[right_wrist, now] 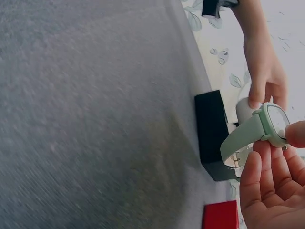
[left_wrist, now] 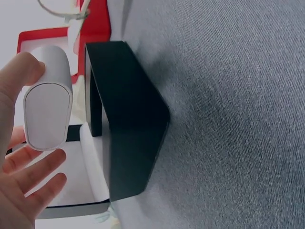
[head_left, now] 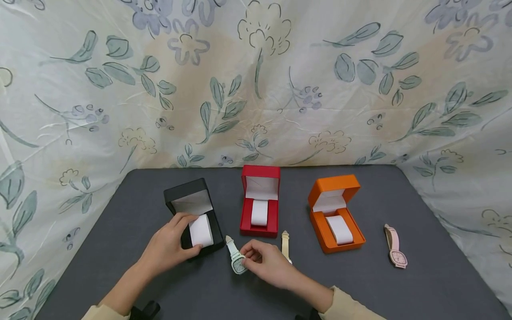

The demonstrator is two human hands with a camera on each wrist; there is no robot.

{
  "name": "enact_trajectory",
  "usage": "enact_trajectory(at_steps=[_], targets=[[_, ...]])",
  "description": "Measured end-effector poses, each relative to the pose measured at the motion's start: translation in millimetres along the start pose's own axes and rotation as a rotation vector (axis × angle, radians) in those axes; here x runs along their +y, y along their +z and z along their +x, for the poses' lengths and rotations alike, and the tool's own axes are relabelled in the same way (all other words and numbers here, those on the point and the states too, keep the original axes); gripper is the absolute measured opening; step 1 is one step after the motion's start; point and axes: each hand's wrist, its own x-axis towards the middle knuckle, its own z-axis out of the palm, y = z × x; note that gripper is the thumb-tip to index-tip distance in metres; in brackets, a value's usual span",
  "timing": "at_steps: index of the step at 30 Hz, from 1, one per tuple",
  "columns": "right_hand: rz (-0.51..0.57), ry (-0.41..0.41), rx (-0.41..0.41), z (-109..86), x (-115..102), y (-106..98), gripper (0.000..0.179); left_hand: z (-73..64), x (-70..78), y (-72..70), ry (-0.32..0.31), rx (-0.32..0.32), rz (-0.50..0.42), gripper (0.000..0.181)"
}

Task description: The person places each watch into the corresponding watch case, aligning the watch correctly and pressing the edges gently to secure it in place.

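Note:
My left hand (head_left: 170, 242) grips a white watch cushion (head_left: 201, 232) between thumb and fingers. In the left wrist view the cushion (left_wrist: 47, 117) is raised out of the open black watch box (left_wrist: 136, 114). Just right of that box, my right hand (head_left: 272, 264) pinches a pale mint-green wristwatch (head_left: 235, 255) at its case. The right wrist view shows the watch (right_wrist: 245, 136) held off the cloth, its strap hanging in a curve with the buckle visible. Behind the right hand lies a cream-yellow watch (head_left: 285, 243), partly hidden by it.
An open red watch box (head_left: 245, 224) stands at the back middle with a white cushion inside. To its right is an open orange box (head_left: 319, 231), also holding a cushion. A pink watch (head_left: 394, 246) lies farther right on the grey tabletop (head_left: 432, 275). Flower-printed cloth hangs behind.

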Motion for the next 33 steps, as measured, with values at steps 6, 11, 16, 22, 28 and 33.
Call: enact_trajectory(at_steps=[6,11,16,22,28,33], targets=[[0.003,0.009,0.05,1.7,-1,-10,0.013,-0.4,7.6,-1.3,0.01,-0.004,-0.02,0.065],[0.032,-0.008,0.075,3.8,-1,-17,0.014,-0.2,15.5,-0.6,0.023,0.009,-0.034,0.067],[0.032,-0.01,0.106,5.2,-3,-24,0.014,0.7,23.0,1.7,0.044,0.026,-0.05,0.069],[0.055,0.008,0.139,6.1,-7,-32,0.016,4.6,31.3,5.6,0.089,0.033,-0.063,0.067],[0.085,0.014,0.157,7.1,-11,-40,0.017,9.4,40.9,8.7,0.116,0.01,-0.092,0.065],[0.093,0.014,0.159,8.0,-11,-43,0.018,13.2,48.4,12.7,0.138,-0.004,-0.108,0.066]])
